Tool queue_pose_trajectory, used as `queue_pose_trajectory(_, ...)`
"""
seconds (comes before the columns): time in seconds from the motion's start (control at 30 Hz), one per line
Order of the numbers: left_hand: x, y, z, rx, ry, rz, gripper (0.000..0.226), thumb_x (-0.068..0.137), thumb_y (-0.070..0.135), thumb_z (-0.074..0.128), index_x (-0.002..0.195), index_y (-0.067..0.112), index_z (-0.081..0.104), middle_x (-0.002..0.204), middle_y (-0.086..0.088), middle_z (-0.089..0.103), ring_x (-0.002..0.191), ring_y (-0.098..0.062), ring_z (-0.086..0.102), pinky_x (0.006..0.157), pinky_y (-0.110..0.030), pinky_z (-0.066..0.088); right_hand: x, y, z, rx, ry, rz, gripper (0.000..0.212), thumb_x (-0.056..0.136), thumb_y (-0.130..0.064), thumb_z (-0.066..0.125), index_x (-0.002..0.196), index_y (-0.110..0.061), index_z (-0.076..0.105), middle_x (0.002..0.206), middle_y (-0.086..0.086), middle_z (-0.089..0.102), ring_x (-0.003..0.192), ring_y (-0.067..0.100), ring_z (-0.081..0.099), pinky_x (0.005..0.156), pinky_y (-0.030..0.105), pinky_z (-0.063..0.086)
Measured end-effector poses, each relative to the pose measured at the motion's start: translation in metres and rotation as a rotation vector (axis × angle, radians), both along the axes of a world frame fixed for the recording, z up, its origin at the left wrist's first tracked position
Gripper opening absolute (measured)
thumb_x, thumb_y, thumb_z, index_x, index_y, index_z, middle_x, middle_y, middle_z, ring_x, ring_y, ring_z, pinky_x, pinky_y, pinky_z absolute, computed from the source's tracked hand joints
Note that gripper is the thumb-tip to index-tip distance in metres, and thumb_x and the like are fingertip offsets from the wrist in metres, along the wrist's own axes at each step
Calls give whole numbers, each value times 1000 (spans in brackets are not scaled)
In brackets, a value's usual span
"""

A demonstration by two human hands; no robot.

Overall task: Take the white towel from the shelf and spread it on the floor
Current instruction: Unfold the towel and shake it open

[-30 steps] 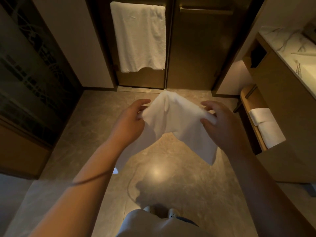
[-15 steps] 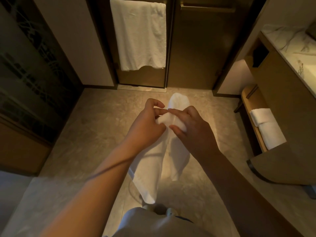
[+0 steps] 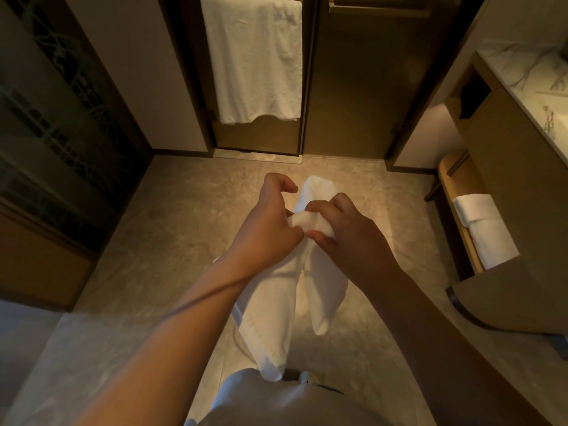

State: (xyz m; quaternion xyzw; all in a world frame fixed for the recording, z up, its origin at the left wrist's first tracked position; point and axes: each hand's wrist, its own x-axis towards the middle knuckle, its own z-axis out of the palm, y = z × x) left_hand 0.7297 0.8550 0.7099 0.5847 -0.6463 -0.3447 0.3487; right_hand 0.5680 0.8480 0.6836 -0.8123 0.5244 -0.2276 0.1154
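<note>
A white towel [image 3: 278, 305] hangs in the air in front of me, bunched at the top and falling in two long folds toward my feet. My left hand [image 3: 267, 222] and my right hand [image 3: 344, 235] are close together, both pinching the towel's gathered upper edge. Its lower ends dangle above the beige marble floor [image 3: 172, 229]. The low wooden shelf [image 3: 461, 210] under the vanity stands at the right and holds another folded white towel [image 3: 482, 226].
A large white towel [image 3: 255, 56] hangs on a bar on the glass door ahead. A dark patterned glass panel [image 3: 52, 118] lines the left side. The vanity with a marble top [image 3: 528, 75] juts in at the right. My shoes show at the bottom.
My hands, a towel's width apart one second ago, have come together at the middle. The towel went from stretched between them to hanging in two long folds.
</note>
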Motion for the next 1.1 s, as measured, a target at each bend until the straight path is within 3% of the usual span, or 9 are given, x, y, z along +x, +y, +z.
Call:
queue_pose_trajectory(0.13, 1, -1, 0, -5, -22, -30, 53, 76, 11, 69, 114, 28, 36, 97, 21, 48, 80, 4, 58, 72, -40, 57, 1, -1, -1, -4, -23, -24, 27, 89, -30, 62, 115, -22, 58, 103, -1, 51, 69, 9, 50, 59, 11, 36)
queue_pose_trajectory(0.23, 2, -3, -1, -6, -46, -49, 50, 77, 12, 70, 112, 28, 39, 98, 20, 50, 81, 10, 57, 72, -38, 58, 0, -2, -1, -33, -32, -20, 18, 91, -29, 60, 107, -21, 60, 98, -1, 51, 65, 14, 54, 56, 10, 36)
queue_pose_trajectory(0.37, 4, -2, 0, -43, -70, -89, 41, 80, 17, 70, 110, 29, 45, 104, 22, 52, 84, 11, 58, 72, -29, 56, -2, -6, -2, -73, -42, -17, 16, 91, -26, 60, 105, -19, 62, 99, 3, 55, 68, 15, 56, 59, 18, 45)
queue_pose_trajectory(0.53, 17, -1, -1, 8, -218, -112, 48, 75, 32, 74, 115, 32, 49, 95, 28, 53, 87, 5, 57, 78, -29, 54, -13, -15, 1, -119, -55, -72, 15, 89, -23, 60, 104, -21, 61, 97, -3, 50, 68, 7, 48, 59, 3, 31)
queue_pose_trajectory(0.77, 38, 0, -15, 155, -379, -128, 31, 80, 31, 71, 109, 23, 64, 96, 4, 67, 86, -14, 62, 78, -41, 53, -30, -28, 5, -171, -84, -164, 18, 84, -23, 67, 102, -22, 63, 97, -1, 55, 75, 3, 45, 63, 3, 26)
queue_pose_trajectory(0.9, 43, -3, -12, 88, -211, -15, 21, 83, 24, 67, 103, 24, 66, 92, 5, 68, 85, -10, 64, 77, -37, 54, -39, -32, 8, -159, -100, -217, 19, 85, -23, 67, 103, -18, 65, 100, 4, 59, 80, 6, 46, 66, 5, 27)
queue_pose_trajectory(1.0, 40, -8, -3, 24, -42, 81, 16, 84, 30, 64, 94, 42, 60, 88, 16, 66, 82, 5, 62, 70, -22, 51, -45, -34, 8, -95, -133, -247, 20, 87, -25, 65, 106, -18, 66, 104, 4, 59, 83, 7, 47, 66, 9, 30)
queue_pose_trajectory(1.1, 33, -14, 2, -39, -29, 134, 14, 89, 30, 61, 97, 41, 59, 86, 23, 62, 82, 12, 57, 64, -14, 43, -51, -36, 6, -9, -181, -291, 28, 85, -25, 68, 113, -23, 65, 109, 0, 59, 87, 6, 50, 72, 16, 35)
